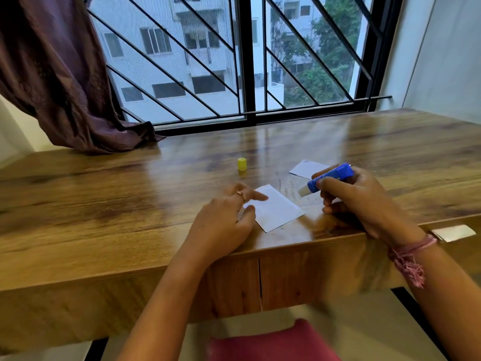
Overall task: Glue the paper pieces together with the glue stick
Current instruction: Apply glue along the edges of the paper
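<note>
Soft window [247, 56] daylight, glare on desk [104, 199], slight blur.

Both forearms are bare from the bottom edge of the view up to the wrists; no sleeves show. The left hand [229, 217] wears a ring [242, 195] on one finger, gold or rose-gold in tone, with a small raised part on top whose shape is too blurred to tell. The right hand [361, 201] wears no ring that can be seen. Around the right wrist sits a bracelet [411, 247] of pink thread, wound in several strands, with a frayed tassel of loose pink ends hanging below it along the forearm. The fingernails look short and unpainted, though motion blur softens them.
</note>
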